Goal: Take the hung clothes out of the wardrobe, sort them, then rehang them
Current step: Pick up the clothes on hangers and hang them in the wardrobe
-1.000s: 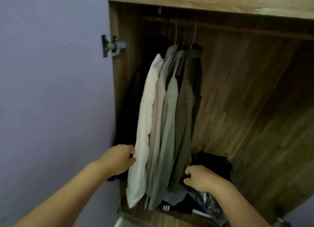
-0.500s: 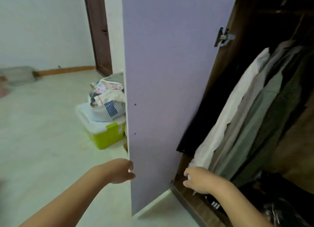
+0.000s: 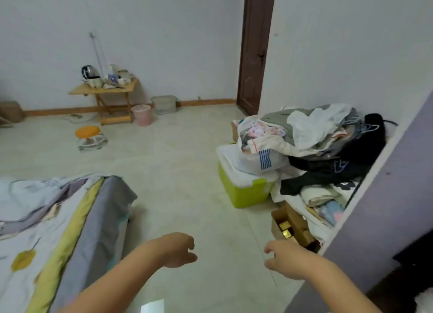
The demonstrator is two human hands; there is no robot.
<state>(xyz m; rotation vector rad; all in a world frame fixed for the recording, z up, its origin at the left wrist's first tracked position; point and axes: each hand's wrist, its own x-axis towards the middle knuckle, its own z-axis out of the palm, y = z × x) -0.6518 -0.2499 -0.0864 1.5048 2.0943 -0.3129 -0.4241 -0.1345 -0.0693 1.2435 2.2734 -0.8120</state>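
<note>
Left hand and right hand hang loosely curled and hold nothing, low over the bare floor left of the lilac wardrobe door. Beyond that door's edge, a clothes pile with wire hangers lies heaped beside the green storage box, probably parked there for sorting.

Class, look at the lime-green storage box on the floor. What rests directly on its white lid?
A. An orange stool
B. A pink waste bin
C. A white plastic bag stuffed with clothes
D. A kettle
C: a white plastic bag stuffed with clothes sits on the lid of the lime-green box, while the orange stool, pink bin and kettle are across the room.
</note>
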